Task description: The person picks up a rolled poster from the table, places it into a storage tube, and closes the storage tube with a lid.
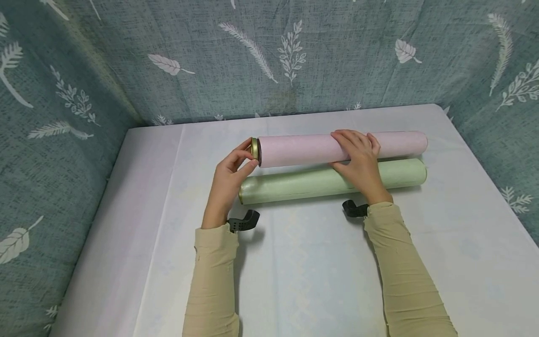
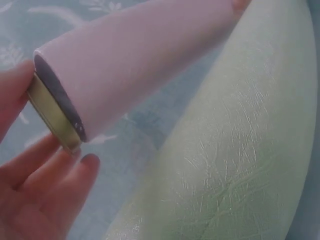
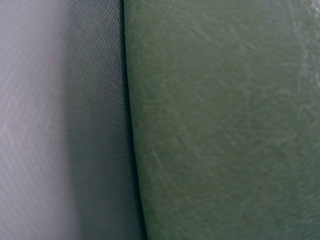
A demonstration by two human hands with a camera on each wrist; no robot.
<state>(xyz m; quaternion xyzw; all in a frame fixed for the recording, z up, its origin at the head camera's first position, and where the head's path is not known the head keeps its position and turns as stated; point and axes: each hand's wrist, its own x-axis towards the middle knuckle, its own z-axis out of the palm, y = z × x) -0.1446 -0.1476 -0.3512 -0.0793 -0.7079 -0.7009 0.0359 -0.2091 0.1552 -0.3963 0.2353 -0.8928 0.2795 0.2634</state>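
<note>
A pink cardboard tube (image 1: 299, 150) lies crosswise on the table. At its left end sits a gold-coloured lid (image 1: 254, 149), which my left hand (image 1: 227, 178) pinches by the rim between thumb and fingers. In the left wrist view, a dark band (image 2: 57, 92) shows between the lid and the tube's edge. My right hand (image 1: 360, 161) grips the pink tube right of its middle, fingers over the top. A green tube (image 1: 294, 186) lies alongside, nearer to me, partly beneath my right hand. Only the green tube's side (image 3: 225, 120) and some cloth appear in the right wrist view.
A pale cloth covers the table (image 1: 311, 262). Grey-green curtains (image 1: 189, 93) with leaf prints hang behind it and along both sides. Black mounts (image 1: 245, 221) on both wrists stick out close to the green tube.
</note>
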